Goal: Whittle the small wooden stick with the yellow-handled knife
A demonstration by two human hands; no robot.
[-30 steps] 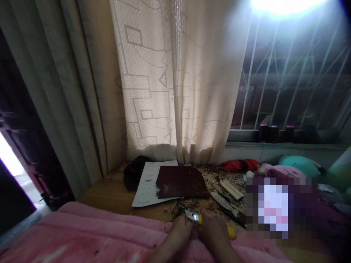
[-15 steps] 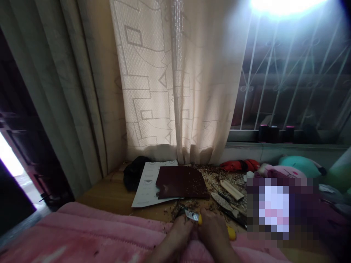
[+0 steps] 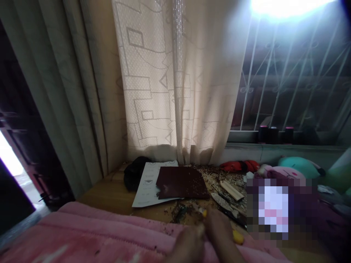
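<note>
Left hand [image 3: 189, 245] and right hand [image 3: 219, 228] low center, close together over pink blanket [image 3: 82, 233], fingers curled; blurred. Can't tell if gripping yellow handle [image 3: 238, 236]. Wooden table edge [image 3: 109, 195] just ahead; wood shavings [image 3: 216, 179] beyond.

"Where did the view look from?"

"The person's head — one worn camera, facing forward and down."

"How near?"

"Close above the left hand [image 3: 189, 246] and right hand [image 3: 221, 228]; the wooden surface [image 3: 109, 193] and curtain [image 3: 153, 91] lay farther off."

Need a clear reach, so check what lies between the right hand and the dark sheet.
Nothing solid shows there. Between the right hand and the dark sheet lie only scattered shavings and dark debris on the wooden tabletop.
</note>
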